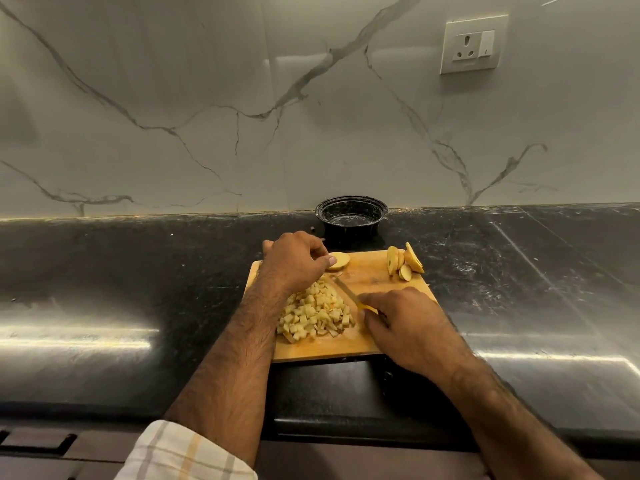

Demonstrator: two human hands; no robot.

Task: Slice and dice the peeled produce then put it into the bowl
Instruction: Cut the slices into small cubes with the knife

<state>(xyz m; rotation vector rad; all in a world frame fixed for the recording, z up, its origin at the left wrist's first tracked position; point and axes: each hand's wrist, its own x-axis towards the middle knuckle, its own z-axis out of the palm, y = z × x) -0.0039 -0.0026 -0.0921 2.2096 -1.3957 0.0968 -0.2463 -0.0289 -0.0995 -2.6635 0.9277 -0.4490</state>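
Our right grip (403, 323) curls around the yellow handle of a knife (349, 294), blade lying on the wooden cutting board (367, 275). Our left grip (294, 261) pinches a peeled piece (338, 260) near the board's far edge. Diced cubes (317, 315) pile between our hands; slices (405, 263) lean at the far right corner. The black bowl (351, 216) sits at the surface's back edge.
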